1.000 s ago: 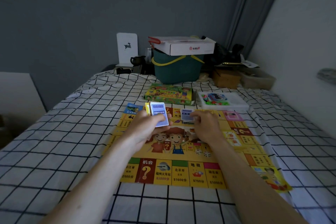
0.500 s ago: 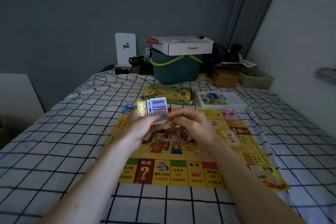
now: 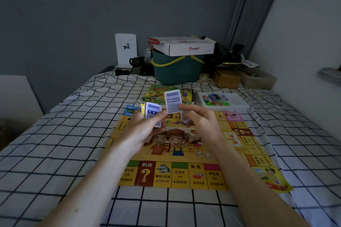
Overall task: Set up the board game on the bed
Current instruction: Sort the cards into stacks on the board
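Note:
A yellow game board (image 3: 184,175) lies flat on the checked bed sheet (image 3: 55,153). Above its far half my left hand (image 3: 145,131) grips a small stack of blue-and-white cards (image 3: 153,114), with a yellow card at the back. My right hand (image 3: 201,123) pinches a single blue-and-white card (image 3: 173,100), lifted upright just right of the stack. Two white dice (image 3: 203,154) rest on the board's middle picture. Behind the board lie the green game box (image 3: 156,95) and a white tray of small coloured pieces (image 3: 234,103).
At the bed's far end stand a teal basket (image 3: 177,72) with a white carton (image 3: 186,47) on top, a brown box (image 3: 226,79), a clear bin (image 3: 258,79) and a white panel (image 3: 126,49). A wall runs along the right.
My right hand came from the board to the stack in my left hand and pulled one card off, lifting it up and to the right.

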